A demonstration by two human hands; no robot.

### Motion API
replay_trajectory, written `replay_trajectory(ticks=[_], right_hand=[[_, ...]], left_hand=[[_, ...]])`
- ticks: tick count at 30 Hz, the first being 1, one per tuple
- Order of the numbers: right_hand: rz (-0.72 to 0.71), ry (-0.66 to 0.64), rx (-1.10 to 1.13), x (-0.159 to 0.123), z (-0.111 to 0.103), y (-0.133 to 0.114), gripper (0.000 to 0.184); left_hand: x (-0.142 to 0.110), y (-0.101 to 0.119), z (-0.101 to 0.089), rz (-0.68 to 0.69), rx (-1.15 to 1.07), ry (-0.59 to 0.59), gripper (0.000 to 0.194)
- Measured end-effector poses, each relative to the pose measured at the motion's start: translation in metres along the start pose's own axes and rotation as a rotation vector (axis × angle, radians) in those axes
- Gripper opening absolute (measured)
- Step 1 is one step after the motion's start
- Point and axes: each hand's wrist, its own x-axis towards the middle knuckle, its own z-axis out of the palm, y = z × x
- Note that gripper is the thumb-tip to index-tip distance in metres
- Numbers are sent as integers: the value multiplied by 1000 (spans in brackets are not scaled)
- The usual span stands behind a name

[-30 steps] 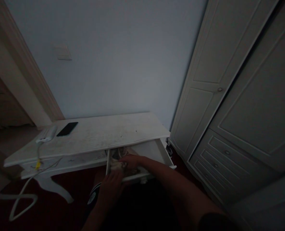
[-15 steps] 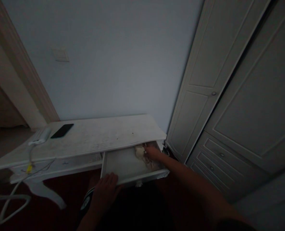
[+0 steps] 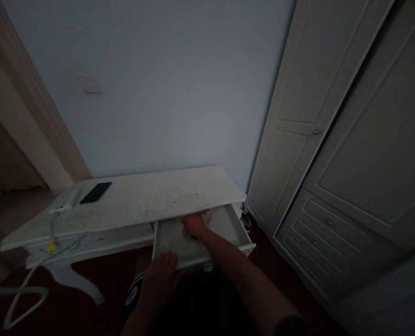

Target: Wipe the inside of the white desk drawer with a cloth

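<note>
A white drawer (image 3: 229, 227) is pulled out from the white desk (image 3: 151, 196). My left hand (image 3: 162, 271) is closed over the drawer's front edge near its left corner. Inside, my right hand (image 3: 194, 226) presses a crumpled pale cloth (image 3: 206, 216) against the drawer's bottom, near the back and left of the middle. Part of the cloth is covered by the hand, and its fingers show only in part in the dim light.
A dark phone (image 3: 95, 192) and a white power strip (image 3: 65, 200) lie on the desk's left end. A white cable (image 3: 28, 289) hangs down at left. Right of the desk stands a wardrobe (image 3: 294, 154), with a dark object (image 3: 245, 221) on the floor between.
My right hand has swept left across the drawer with the cloth, from the right side to left of the middle. My left hand stays on the front edge. The view has shifted slightly.
</note>
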Motion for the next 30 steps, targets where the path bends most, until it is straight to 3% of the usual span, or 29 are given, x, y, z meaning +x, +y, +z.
replay_trajectory(ticks=[3, 6, 12, 15, 20, 23, 26, 30], right_hand=[[-168, -47, 32, -2, 13, -37, 54], [-282, -123, 38, -5, 17, -52, 62], [-561, -333, 24, -28, -3, -12, 60], [-621, -308, 4, -49, -12, 3, 77], [-568, -89, -11, -61, -9, -8, 89], [-457, -81, -13, -46, 4, -19, 92], [-254, -106, 36, -23, 17, -26, 106], [-47, -176, 94, -1, 22, -34, 118]], left_hand=[[1, 0, 0, 10, -7, 15, 21], [0, 0, 1, 20, 3, 29, 24], [-1, -2, 10, -3, 16, 50, 29], [-2, -4, 15, 12, -12, 41, 32], [-2, -4, 15, -4, -12, 41, 31], [-3, -3, 15, 9, 7, 61, 30], [-3, -5, 16, 43, 60, 75, 32], [-2, -7, 16, 56, 84, 54, 33]])
